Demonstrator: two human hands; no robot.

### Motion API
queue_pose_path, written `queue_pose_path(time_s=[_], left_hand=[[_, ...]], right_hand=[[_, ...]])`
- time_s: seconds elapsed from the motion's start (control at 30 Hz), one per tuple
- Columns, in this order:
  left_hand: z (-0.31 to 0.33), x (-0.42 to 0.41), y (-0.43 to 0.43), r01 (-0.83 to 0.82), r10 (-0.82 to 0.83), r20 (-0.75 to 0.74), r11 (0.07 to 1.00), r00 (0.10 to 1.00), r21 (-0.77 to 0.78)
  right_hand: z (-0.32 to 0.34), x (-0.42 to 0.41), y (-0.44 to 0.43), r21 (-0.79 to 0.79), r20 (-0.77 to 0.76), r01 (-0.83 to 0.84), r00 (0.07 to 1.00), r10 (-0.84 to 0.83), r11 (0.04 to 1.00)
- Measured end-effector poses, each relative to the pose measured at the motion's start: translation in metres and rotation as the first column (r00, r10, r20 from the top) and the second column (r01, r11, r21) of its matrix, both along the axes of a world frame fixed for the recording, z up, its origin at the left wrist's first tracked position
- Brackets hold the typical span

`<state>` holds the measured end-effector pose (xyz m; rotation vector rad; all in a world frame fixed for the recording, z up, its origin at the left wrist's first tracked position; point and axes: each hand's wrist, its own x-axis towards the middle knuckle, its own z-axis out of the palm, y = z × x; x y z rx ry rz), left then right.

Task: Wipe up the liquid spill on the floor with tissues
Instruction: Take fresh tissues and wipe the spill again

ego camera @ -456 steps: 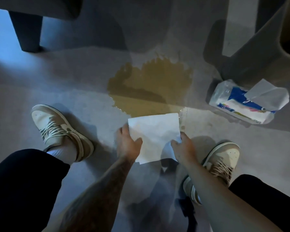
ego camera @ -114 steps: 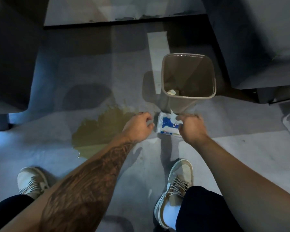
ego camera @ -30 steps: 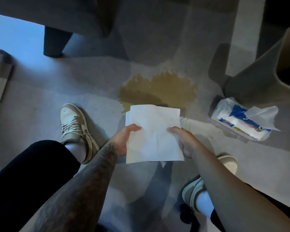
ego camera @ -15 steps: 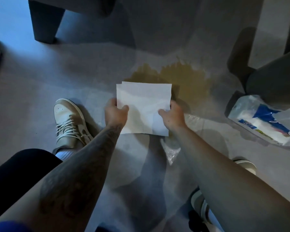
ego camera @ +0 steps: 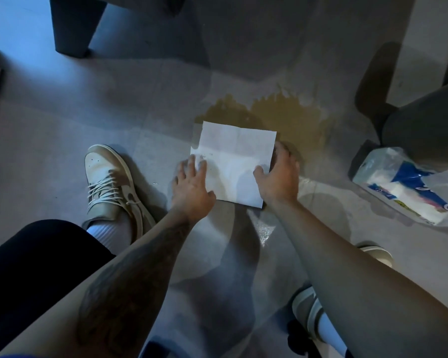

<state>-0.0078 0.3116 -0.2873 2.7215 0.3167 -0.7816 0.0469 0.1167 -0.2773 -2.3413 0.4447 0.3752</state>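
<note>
Your white square paper tissue [ego camera: 236,161] lies flat on the grey floor [ego camera: 114,104], covering the near edge of the brown liquid spill [ego camera: 285,117]. Your left hand [ego camera: 192,187] and right hand [ego camera: 278,177] press its sides, each grip wide, fingers spread.

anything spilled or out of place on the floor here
Yes: a brown puddle spreads past the tissue that the left hand and right hand press on its near edge. The tissue pack lies to its right, one sheet sticking out.
</note>
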Motion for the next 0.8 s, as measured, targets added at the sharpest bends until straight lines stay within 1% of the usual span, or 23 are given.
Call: queue_pose_path(time_s=[0.07,0.1,0.13,0.17,0.23,0.3,0.33,0.4,0.47,0.53,0.6,0.7,0.73,0.8], left_hand=[[0.001,-0.010,0.006,-0.117,0.118,-0.017,0.993,0.993,0.020],[0.002,-0.016,0.009,-0.173,0.174,-0.037,0.985,0.984,0.030],[0.000,-0.023,0.011,-0.220,0.222,-0.069,0.975,0.973,0.035],[-0.001,-0.028,0.012,-0.251,0.253,-0.113,0.967,0.961,0.038],[-0.003,-0.035,0.012,-0.235,0.241,-0.222,0.970,0.945,0.053],[-0.005,-0.038,0.010,-0.149,0.169,-0.303,0.985,0.938,0.089],[-0.006,-0.037,0.009,-0.138,0.164,-0.314,0.985,0.935,0.104],[-0.009,-0.035,0.006,-0.151,0.186,-0.322,0.980,0.928,0.131],[-0.014,-0.033,0.004,-0.143,0.191,-0.344,0.977,0.919,0.161],[-0.016,-0.029,0.001,-0.120,0.189,-0.369,0.972,0.910,0.201],[-0.020,-0.029,0.000,-0.103,0.181,-0.376,0.970,0.909,0.219],[-0.023,-0.031,0.000,-0.096,0.172,-0.359,0.971,0.917,0.220],[-0.022,-0.031,0.000,-0.099,0.172,-0.354,0.971,0.919,0.217],[-0.022,-0.032,0.001,-0.099,0.168,-0.343,0.973,0.924,0.210]], right_hand=[[0.005,-0.006,0.000,-0.155,0.146,-0.154,0.973,0.177,0.976],[0.005,-0.007,0.003,-0.194,0.162,-0.245,0.947,0.277,0.950],[0.005,-0.007,0.007,-0.220,0.138,-0.349,0.913,0.383,0.911],[0.004,-0.008,0.013,-0.235,0.079,-0.454,0.872,0.482,0.859],[0.003,-0.009,0.026,-0.260,-0.072,-0.638,0.761,0.644,0.725],[-0.003,-0.010,0.037,-0.285,-0.171,-0.748,0.655,0.736,0.599],[-0.006,-0.011,0.041,-0.294,-0.203,-0.779,0.616,0.761,0.553],[-0.012,-0.012,0.043,-0.304,-0.253,-0.818,0.564,0.786,0.489],[-0.019,-0.015,0.040,-0.304,-0.275,-0.831,0.545,0.792,0.467],[-0.021,-0.017,0.037,-0.304,-0.268,-0.824,0.556,0.787,0.479],[-0.021,-0.015,0.037,-0.310,-0.240,-0.817,0.563,0.791,0.487],[-0.018,-0.006,0.039,-0.348,-0.157,-0.770,0.610,0.777,0.535],[-0.018,-0.005,0.038,-0.362,-0.149,-0.763,0.615,0.774,0.536],[-0.021,-0.006,0.036,-0.362,-0.181,-0.783,0.591,0.786,0.506]])
